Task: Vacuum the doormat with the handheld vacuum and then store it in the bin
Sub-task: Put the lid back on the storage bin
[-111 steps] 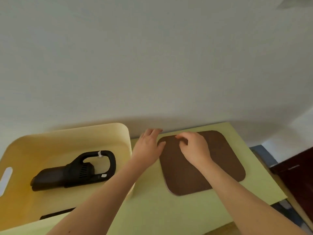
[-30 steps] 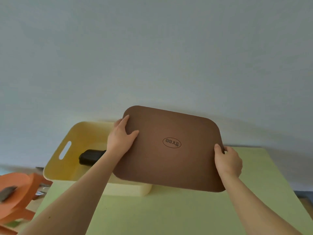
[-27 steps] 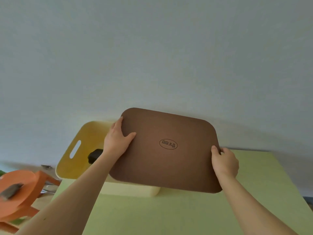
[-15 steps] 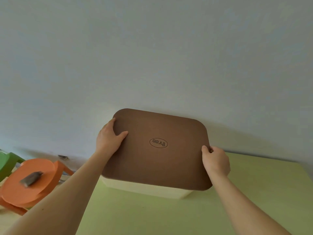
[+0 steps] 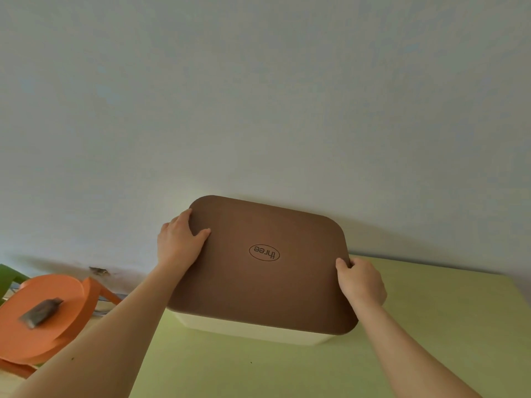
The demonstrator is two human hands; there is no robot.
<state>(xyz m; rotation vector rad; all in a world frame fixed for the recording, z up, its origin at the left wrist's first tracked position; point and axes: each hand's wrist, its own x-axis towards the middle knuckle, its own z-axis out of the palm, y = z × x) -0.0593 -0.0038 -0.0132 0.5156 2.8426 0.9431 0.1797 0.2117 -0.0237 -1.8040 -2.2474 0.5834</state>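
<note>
The brown doormat, with an oval printed label on its upward face, is held flat over the cream bin. It hides the bin's whole opening; only the bin's front wall shows below it. My left hand grips the mat's far left corner, thumb on top. My right hand grips the right edge. The handheld vacuum is hidden under the mat.
The bin stands on a light green table against a white wall. An orange stool with a small dark object on its seat is at the lower left, beside the table.
Both hands lifted the mat off the table and carried it left over the bin. In the last second it came down over the opening, hiding the vacuum and the bin's inside.
</note>
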